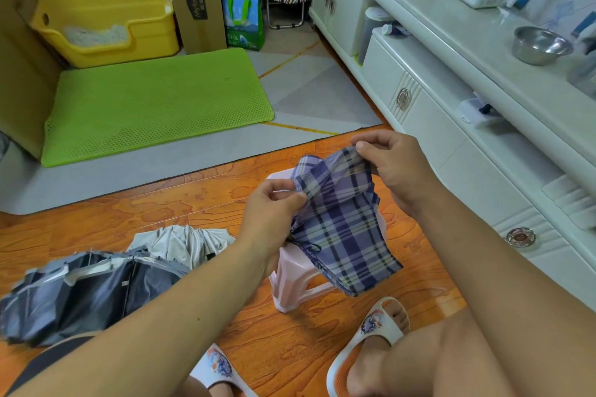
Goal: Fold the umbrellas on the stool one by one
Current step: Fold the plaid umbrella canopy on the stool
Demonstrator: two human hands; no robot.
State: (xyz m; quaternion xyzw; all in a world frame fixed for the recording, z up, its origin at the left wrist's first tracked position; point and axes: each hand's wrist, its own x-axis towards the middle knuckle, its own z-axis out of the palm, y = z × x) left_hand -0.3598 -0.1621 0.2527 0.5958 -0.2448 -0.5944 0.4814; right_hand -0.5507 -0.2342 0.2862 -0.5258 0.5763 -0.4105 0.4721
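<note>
Head view, looking down over both forearms: plaid umbrella point(342, 222) held above the pink stool point(296, 277), its long axis running from upper left near the hands down to lower right, where the bundled canopy overhangs the stool's near-right edge. Left hand point(274, 206) lies at the left flank of the cloth, thumb and fingers pinching one fold of the canopy edge; right hand point(390, 167) lies at the upper end, thumb and fingers curled over and pinching the top of the gathered fabric. Both hands are thus in contact with the umbrella, with the right hand at the farther, higher end and the left hand nearer the middle of its length. Judged from this arrangement, the next pleat to be laid over lies between the two pinches, so the move turns on drawing the cloth across the long axis. A dark cord point(306, 248) hangs beside the left wrist; its attachment is hard to make out. Shaft, ribs and handle are hidden inside the fabric, and most of the stool's seat is covered by cloth and hands. A grey umbrella point(93, 290) lies loose on the wooden floor point(180, 203) to the left, well apart from the stool, partly blurred and partly covered by the left forearm
</note>
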